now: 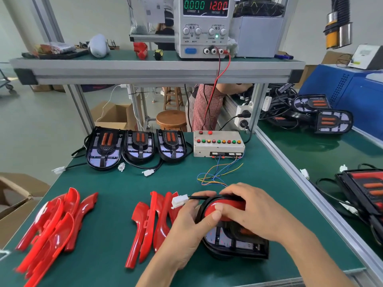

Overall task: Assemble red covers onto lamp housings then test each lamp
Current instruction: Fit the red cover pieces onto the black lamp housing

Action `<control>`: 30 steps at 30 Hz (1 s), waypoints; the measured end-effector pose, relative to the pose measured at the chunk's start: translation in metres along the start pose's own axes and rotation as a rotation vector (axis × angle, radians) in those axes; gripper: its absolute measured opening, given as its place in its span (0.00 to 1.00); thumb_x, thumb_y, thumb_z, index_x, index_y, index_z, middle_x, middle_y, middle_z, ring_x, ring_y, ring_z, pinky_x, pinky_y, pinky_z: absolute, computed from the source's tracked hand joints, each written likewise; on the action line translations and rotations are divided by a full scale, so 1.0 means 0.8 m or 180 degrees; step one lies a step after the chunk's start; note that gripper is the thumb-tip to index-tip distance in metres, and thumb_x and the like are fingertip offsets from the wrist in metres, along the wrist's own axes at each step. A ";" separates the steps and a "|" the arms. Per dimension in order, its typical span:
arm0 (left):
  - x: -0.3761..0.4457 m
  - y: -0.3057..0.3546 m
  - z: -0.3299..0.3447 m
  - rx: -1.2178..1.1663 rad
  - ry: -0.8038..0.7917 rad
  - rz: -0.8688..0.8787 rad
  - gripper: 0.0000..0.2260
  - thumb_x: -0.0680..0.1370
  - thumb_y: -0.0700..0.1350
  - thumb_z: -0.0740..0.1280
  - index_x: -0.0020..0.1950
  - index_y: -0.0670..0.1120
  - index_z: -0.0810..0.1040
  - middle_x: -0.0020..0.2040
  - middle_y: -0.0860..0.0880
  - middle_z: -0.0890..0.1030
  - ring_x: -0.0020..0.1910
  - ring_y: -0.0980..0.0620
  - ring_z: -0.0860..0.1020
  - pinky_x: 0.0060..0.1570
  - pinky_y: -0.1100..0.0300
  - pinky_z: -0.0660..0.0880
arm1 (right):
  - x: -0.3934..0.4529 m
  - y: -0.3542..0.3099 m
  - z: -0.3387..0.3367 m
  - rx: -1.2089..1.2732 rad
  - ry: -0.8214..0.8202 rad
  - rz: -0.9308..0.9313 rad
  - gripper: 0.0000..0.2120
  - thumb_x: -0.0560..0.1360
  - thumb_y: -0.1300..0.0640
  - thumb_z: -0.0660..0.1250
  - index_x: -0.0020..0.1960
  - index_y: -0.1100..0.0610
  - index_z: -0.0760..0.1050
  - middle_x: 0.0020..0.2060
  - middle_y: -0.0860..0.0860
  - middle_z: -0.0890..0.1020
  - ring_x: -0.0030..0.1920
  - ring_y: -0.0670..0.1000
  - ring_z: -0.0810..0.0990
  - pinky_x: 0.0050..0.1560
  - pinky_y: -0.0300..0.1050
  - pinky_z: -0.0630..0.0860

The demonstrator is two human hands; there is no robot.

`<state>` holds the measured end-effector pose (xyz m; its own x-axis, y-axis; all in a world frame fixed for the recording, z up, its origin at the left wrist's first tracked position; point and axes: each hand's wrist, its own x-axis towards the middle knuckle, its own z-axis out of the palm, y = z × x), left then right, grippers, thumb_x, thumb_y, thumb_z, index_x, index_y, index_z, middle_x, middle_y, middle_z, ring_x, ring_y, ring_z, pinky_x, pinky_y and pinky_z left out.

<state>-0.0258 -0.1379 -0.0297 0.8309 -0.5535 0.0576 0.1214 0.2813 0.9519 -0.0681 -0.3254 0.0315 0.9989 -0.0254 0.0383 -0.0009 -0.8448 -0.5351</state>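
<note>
While both hands cover much of it, the lamp [234, 235] at the near right of the tabletop [116, 183] shows only in part: a red cover [226, 206] sits on its upper end, and its dark lower half is blurred. The left hand [186, 230] curls round the lamp's left edge, thumb pressing the cover. The right hand [248, 208] lies over the top, fingers bent onto the cover and rim; both grips are clamped on the lamp. Its cable ends in a white plug [179, 200] just above the left hand.

Loose covers lie in two heaps: the left heap [51, 222] is blurred and overlapping, so its count is unclear, perhaps five; the middle heap [151, 220] shows about four, partly hidden by the left hand.

Three bare housings [104, 150] stand in a row at the far edge, each with a cable and white plug. Beside them sits a test box [217, 145] with two red buttons above a row of nine coloured lamps; thin wires run from it toward the hands, their ends hidden. On the shelf, a power supply [205, 27] reads 0.000 and 12.00. More housings on the right bench are cut off by the frame.
</note>
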 end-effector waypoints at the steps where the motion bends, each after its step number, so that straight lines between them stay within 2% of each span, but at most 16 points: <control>1: -0.001 -0.001 -0.002 -0.0116 -0.0055 -0.0032 0.24 0.74 0.53 0.77 0.67 0.50 0.76 0.65 0.43 0.81 0.67 0.43 0.77 0.67 0.48 0.73 | 0.004 0.001 -0.003 0.0010 -0.0105 -0.0019 0.21 0.73 0.31 0.64 0.59 0.40 0.78 0.51 0.37 0.79 0.54 0.37 0.77 0.59 0.40 0.74; 4: -0.002 -0.008 -0.006 -0.0308 -0.0131 -0.0044 0.22 0.75 0.45 0.75 0.68 0.49 0.77 0.65 0.41 0.80 0.67 0.41 0.77 0.67 0.48 0.73 | 0.008 0.006 -0.007 -0.0015 -0.0314 -0.0057 0.18 0.76 0.32 0.64 0.60 0.40 0.77 0.53 0.36 0.80 0.55 0.36 0.76 0.61 0.42 0.74; 8: 0.000 -0.011 -0.005 -0.0512 -0.0225 -0.0016 0.20 0.76 0.37 0.70 0.68 0.44 0.76 0.66 0.38 0.79 0.67 0.40 0.77 0.63 0.53 0.76 | 0.005 0.008 -0.004 -0.0153 -0.0456 -0.0128 0.30 0.70 0.23 0.55 0.64 0.37 0.74 0.55 0.33 0.79 0.56 0.37 0.71 0.62 0.45 0.72; 10: 0.000 -0.009 -0.004 -0.0610 -0.0349 -0.0054 0.20 0.77 0.37 0.68 0.70 0.43 0.74 0.67 0.37 0.78 0.67 0.41 0.77 0.61 0.55 0.76 | 0.003 0.009 -0.005 -0.0141 -0.0478 -0.0163 0.33 0.68 0.19 0.54 0.63 0.36 0.74 0.54 0.33 0.79 0.56 0.38 0.71 0.61 0.45 0.72; 12: 0.001 -0.007 -0.003 -0.0710 -0.0420 -0.0103 0.20 0.79 0.39 0.66 0.71 0.42 0.73 0.68 0.37 0.78 0.68 0.41 0.76 0.62 0.53 0.76 | 0.003 0.009 -0.006 -0.0052 -0.0459 -0.0157 0.30 0.69 0.21 0.57 0.62 0.37 0.75 0.53 0.35 0.80 0.55 0.39 0.74 0.60 0.46 0.73; 17: 0.002 -0.016 0.002 -0.0322 -0.0040 0.0120 0.19 0.79 0.40 0.65 0.70 0.40 0.72 0.67 0.38 0.78 0.70 0.38 0.74 0.73 0.42 0.67 | -0.001 0.007 -0.002 0.0060 -0.0347 -0.0199 0.26 0.70 0.24 0.58 0.61 0.36 0.74 0.51 0.36 0.80 0.55 0.39 0.74 0.61 0.47 0.73; 22: 0.004 -0.010 0.007 -0.0114 -0.0013 0.0289 0.19 0.79 0.45 0.67 0.69 0.42 0.74 0.66 0.41 0.80 0.69 0.42 0.76 0.69 0.52 0.71 | -0.003 0.011 0.000 0.0211 -0.0201 -0.0215 0.24 0.70 0.23 0.60 0.61 0.33 0.73 0.49 0.37 0.80 0.55 0.40 0.75 0.60 0.48 0.73; 24: 0.004 -0.008 0.008 -0.0060 -0.0049 0.0309 0.19 0.79 0.47 0.68 0.68 0.43 0.75 0.66 0.41 0.80 0.69 0.42 0.76 0.70 0.50 0.71 | -0.005 0.013 0.000 0.0244 -0.0182 -0.0221 0.24 0.70 0.23 0.60 0.61 0.32 0.73 0.49 0.38 0.80 0.55 0.40 0.75 0.60 0.49 0.73; 26: 0.004 -0.010 0.007 0.0001 -0.0063 0.0328 0.17 0.81 0.45 0.67 0.69 0.42 0.74 0.66 0.41 0.80 0.69 0.42 0.76 0.70 0.49 0.70 | -0.006 0.013 0.001 0.0241 -0.0169 -0.0214 0.24 0.70 0.23 0.60 0.61 0.32 0.73 0.48 0.37 0.80 0.55 0.40 0.74 0.60 0.49 0.72; 30: 0.004 -0.010 0.007 0.0068 0.0025 0.0362 0.16 0.81 0.41 0.64 0.68 0.40 0.74 0.65 0.42 0.81 0.68 0.44 0.77 0.68 0.55 0.73 | -0.004 0.010 0.002 0.0137 -0.0167 -0.0197 0.27 0.70 0.22 0.57 0.61 0.34 0.74 0.48 0.37 0.80 0.54 0.40 0.74 0.61 0.48 0.71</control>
<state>-0.0269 -0.1461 -0.0353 0.8429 -0.5126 0.1633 0.0145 0.3251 0.9456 -0.0710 -0.3310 0.0256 0.9981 0.0552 0.0289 0.0619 -0.8200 -0.5690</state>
